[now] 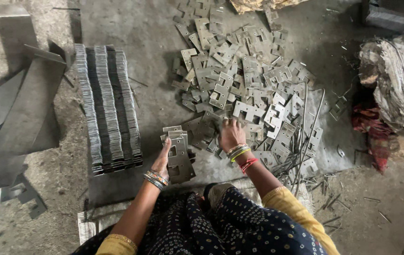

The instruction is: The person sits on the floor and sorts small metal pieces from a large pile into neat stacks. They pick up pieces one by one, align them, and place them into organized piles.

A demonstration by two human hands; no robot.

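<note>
The left hand (163,158) is clasping a small upright bundle of stamped metal plates (178,153), long axis pointing away from the body. The right hand (231,134), the nearer to the loose plate heap (247,85), is resting on its near edge, fingers curled down onto one plate; the heap is spreading ahead and rightward.

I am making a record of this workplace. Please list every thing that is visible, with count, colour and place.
loose metal plates: many, grey, heaped on the floor ahead
stacked plates: two long rows, grey, left of the heap
held plates: small bundle, grey, in left hand
metal rods: several, grey, right edge of heap
metal sheets: a few, grey, far left
sacks: pile, grey-white, right
red cloth: one, below the sacks
left hand: bangles, holds the bundle
right hand: bangles, on the heap
</note>
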